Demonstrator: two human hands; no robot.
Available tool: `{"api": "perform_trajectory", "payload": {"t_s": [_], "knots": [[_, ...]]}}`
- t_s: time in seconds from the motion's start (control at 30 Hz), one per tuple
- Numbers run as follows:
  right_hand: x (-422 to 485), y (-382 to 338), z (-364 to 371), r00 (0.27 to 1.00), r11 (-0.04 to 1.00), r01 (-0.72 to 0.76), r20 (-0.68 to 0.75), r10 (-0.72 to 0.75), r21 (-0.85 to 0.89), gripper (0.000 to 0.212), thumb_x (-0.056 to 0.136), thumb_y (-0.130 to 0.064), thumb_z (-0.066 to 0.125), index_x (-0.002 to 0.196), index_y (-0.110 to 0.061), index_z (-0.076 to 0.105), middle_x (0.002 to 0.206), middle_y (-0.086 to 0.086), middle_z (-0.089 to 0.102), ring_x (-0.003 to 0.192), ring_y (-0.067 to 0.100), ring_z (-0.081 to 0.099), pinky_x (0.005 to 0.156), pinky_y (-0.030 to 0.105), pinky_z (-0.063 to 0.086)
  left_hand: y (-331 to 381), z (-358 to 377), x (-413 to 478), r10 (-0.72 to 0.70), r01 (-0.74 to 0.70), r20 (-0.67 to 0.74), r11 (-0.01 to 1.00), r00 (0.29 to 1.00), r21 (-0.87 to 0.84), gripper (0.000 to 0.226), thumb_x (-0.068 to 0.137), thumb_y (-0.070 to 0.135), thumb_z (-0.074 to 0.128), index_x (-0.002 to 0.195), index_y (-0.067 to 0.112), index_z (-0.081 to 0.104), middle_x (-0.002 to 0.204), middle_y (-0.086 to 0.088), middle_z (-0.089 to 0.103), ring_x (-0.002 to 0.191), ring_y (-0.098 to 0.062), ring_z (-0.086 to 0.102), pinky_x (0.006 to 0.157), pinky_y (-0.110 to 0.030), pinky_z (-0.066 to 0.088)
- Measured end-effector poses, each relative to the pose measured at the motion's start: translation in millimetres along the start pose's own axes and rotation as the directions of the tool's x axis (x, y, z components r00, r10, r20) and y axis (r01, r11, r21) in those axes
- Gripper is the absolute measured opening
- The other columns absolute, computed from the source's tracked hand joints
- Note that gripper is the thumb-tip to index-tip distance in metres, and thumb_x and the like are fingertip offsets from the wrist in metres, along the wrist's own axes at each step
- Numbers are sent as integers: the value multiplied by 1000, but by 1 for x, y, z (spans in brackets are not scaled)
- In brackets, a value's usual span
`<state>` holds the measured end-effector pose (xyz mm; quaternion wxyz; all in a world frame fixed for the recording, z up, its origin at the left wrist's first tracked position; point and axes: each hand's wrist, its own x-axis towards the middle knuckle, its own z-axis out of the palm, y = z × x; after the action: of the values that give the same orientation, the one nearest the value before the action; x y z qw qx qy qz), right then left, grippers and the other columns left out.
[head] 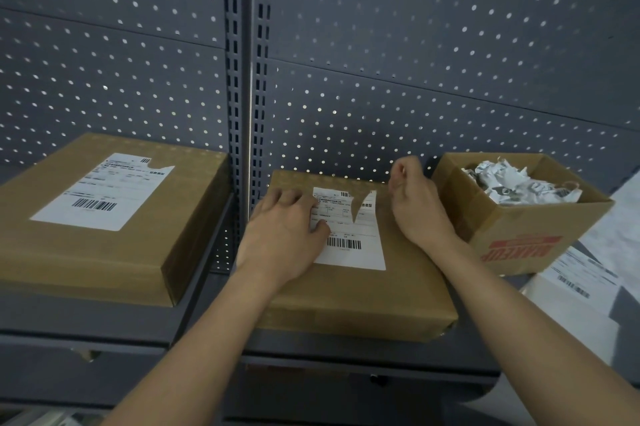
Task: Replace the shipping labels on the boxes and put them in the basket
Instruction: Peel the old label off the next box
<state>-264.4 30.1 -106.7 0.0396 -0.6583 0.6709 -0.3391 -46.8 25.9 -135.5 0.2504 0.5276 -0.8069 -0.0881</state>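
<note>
A flat brown cardboard box [363,301] lies on the grey shelf in front of me. Its white shipping label [356,245] has a torn notch at the top edge. My left hand [284,235] lies on the label's left side, fingers spread and pressing down. My right hand [415,203] hovers at the box's far right corner with fingers curled; whether it pinches a scrap of label is hidden. A second, larger brown box [104,252] with its own torn white label [100,193] sits on the shelf to the left.
An open carton [519,235] with red lettering stands at the right, holding crumpled label scraps [519,183]. White sheets with barcodes [581,280] lie beyond it at the right edge. A grey pegboard wall [381,61] backs the shelf [86,321].
</note>
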Motion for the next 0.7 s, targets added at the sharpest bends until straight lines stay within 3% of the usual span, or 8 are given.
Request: {"api": "perform_trajectory", "payload": {"t_s": [0.1,0.23,0.37,0.47,0.7], "knots": [[-4,4,-2,995,998,46,96,-42,-41,18,103,-37,39,109,-24,49,83,-10,58,75,8,58,68,36,51,0,0,0,1,-1,-3,1000,1000,-2,43,89,41,49,126,21,58,130,5,55,128,-20,40,108,-38,36],[-3,6,-2,986,998,25,168,-14,-62,34,95,-48,52,119,-24,55,101,-9,60,91,9,59,77,32,51,1,0,0,2,-2,-4,1000,1000,-6,43,90,41,50,127,22,57,131,5,54,129,-20,39,109,-38,35],[2,1,2,972,982,98,227,-60,-162,20,95,-40,57,105,-22,61,100,-6,59,88,11,56,75,34,51,0,0,-1,1,-1,7,1000,1000,-5,44,90,41,49,129,22,56,133,5,54,130,-19,38,109,-38,35],[0,-1,5,979,982,92,194,-59,-165,12,96,-35,56,97,-23,58,95,-8,59,87,13,57,73,39,50,0,0,0,-2,2,7,1000,1000,-7,42,90,40,49,127,22,57,133,5,53,131,-20,37,109,-39,35],[-14,-4,7,995,987,55,91,-42,-148,12,100,-33,48,97,-22,52,93,-5,60,86,15,55,71,37,47,0,2,0,3,-3,1,1000,1000,5,43,90,41,48,126,22,57,131,5,55,130,-20,39,109,-40,35]]}}
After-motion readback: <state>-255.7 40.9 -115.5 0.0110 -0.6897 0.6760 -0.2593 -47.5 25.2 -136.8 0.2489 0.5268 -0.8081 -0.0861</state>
